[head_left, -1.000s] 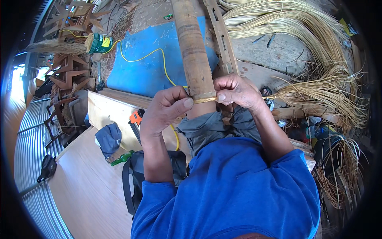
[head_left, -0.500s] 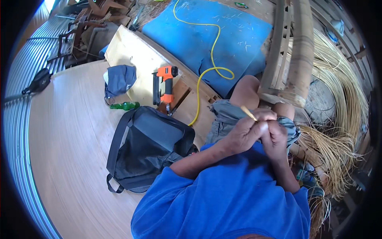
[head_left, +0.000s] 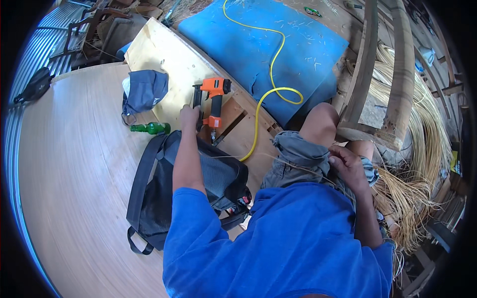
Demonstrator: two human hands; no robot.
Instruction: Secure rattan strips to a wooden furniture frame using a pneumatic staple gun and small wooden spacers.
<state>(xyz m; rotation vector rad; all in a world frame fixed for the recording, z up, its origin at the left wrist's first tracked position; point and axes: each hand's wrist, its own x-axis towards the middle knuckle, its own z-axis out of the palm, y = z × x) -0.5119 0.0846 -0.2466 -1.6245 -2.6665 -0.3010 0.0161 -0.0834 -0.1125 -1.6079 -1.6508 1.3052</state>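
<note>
My left hand [head_left: 189,117] is stretched forward beside an orange and black pneumatic nail gun [head_left: 215,102], close against its black magazine. Its fingertips are partly hidden, so I cannot tell whether it grips anything. Over my lap my right hand [head_left: 349,166] is closed, thumb and fingers pinched together at the rolled hem of my grey shorts [head_left: 298,154]. A thin pale cane strand [head_left: 289,163] runs across the shorts and passes just under that hand. What the pinch holds does not show clearly.
A black backpack [head_left: 186,174] lies under my left forearm, near a green bottle [head_left: 150,128] and a dark blue cloth bag [head_left: 145,92]. A yellow air hose [head_left: 257,126] crosses a blue mat [head_left: 298,49]. At right stand a wooden frame [head_left: 397,94] and coiled cane strands [head_left: 422,111].
My hands have come apart. The left reached forward and left to the nail gun; the right stayed over my lap. The yellowish stick formerly in the left hand is no longer visible.
</note>
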